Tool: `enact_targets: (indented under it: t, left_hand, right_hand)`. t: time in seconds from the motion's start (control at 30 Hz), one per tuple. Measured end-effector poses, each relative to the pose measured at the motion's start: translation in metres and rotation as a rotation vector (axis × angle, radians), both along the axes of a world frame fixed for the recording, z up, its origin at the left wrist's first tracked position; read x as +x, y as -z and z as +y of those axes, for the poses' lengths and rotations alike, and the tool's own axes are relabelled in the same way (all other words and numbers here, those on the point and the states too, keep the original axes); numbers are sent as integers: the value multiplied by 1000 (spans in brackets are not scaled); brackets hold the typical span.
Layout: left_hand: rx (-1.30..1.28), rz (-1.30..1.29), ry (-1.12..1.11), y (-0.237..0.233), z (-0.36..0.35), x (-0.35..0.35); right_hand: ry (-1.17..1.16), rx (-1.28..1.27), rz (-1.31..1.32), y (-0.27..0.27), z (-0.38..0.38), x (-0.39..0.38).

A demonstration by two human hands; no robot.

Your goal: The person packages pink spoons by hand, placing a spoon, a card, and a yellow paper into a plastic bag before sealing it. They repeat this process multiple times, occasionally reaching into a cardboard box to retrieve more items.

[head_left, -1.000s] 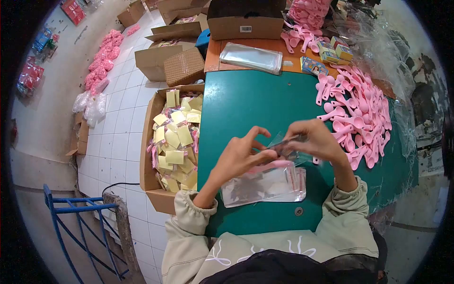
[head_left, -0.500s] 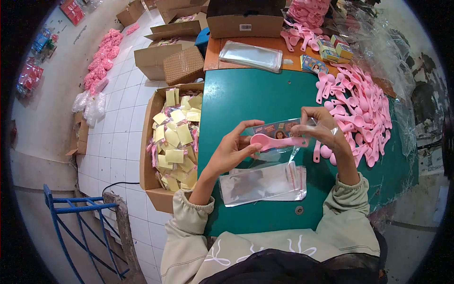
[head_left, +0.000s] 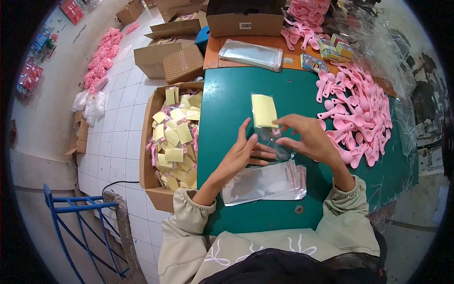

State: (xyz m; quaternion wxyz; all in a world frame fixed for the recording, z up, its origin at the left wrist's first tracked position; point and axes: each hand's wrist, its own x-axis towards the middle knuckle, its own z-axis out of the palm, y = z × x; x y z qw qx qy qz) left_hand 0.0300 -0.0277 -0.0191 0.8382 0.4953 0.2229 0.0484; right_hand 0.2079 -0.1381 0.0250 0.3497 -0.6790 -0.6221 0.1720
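Observation:
A clear plastic packet point(head_left: 264, 111) with the yellow back of a card showing hangs over the green table, and a bit of pink shows at its lower end. My right hand point(head_left: 309, 137) is closed on the packet's lower right edge between thumb and fingers. My left hand point(head_left: 245, 154) is open just below and left of it, fingers spread and holding nothing. Under both hands lies a stack of clear plastic bags point(head_left: 257, 184). To the right, a big heap of pink spoons point(head_left: 362, 118) covers that side of the table.
Left of the table stands a cardboard box point(head_left: 150, 142) filled with yellow-backed packets. At the back are more clear bags point(head_left: 250, 54), card stacks point(head_left: 314, 64) and a brown carton point(head_left: 246, 23). A blue metal rack point(head_left: 80, 208) stands at lower left.
The packet, held earlier in both hands with its pink spoon and printed card facing me, now shows its yellow back. My left hand has let go; my right hand has moved lower.

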Motion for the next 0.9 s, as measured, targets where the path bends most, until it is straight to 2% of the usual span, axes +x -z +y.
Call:
enact_targets:
  t: [0.07, 0.17, 0.4, 0.5, 0.6, 0.7, 0.8, 0.9]
  left_hand:
    - [13, 31, -2, 3, -6, -1]
    - [30, 25, 39, 10, -7, -4]
    - [201, 54, 90, 18, -6, -9]
    - [143, 33, -21, 16, -11, -9]
    - [409, 7, -45, 18, -9, -9]
    - [271, -4, -79, 35, -5, -3]
    - [314, 84, -25, 28, -10, -3]
    - [112, -33, -177, 19, -14, 1]
  right_hand:
    - [-67, -111, 23, 7, 0, -4]
    - [-209, -104, -198, 21, -2, -2]
    - [-225, -137, -13, 35, 3, -21]
    - [-276, -136, 54, 43, 6, -19]
    - [-310, -194, 64, 39, 5, -20]
    - [-337, 66, -159, 39, 3, -29]
    - [-456, -45, -9, 32, -1, -23]
    - [-618, -265, 316, -9, -17, 19]
